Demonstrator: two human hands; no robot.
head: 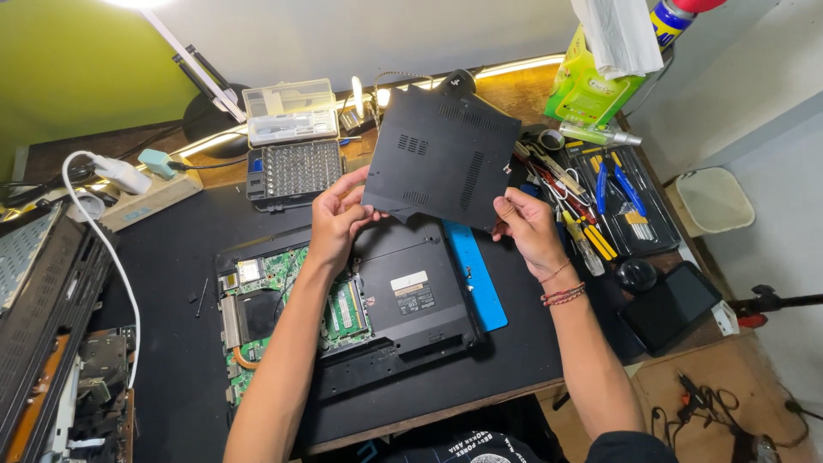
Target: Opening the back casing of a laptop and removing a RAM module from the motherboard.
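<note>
Both my hands hold up a black plastic laptop bottom cover panel (441, 154) with vent slots, tilted above the desk. My left hand (336, 219) grips its lower left edge. My right hand (527, 225) grips its lower right corner. Below lies an upside-down black laptop (411, 309) with its left part uncovered, showing a green circuit board (266, 274), a fan (257, 315) and memory modules (345, 309).
A screwdriver bit set (293, 170) and a clear parts box (290, 111) sit at the back. Hand tools in a black tray (609, 201) lie to the right, a blue strip (476, 270) beside the laptop, a power strip (146, 197) and opened electronics (51, 343) to the left.
</note>
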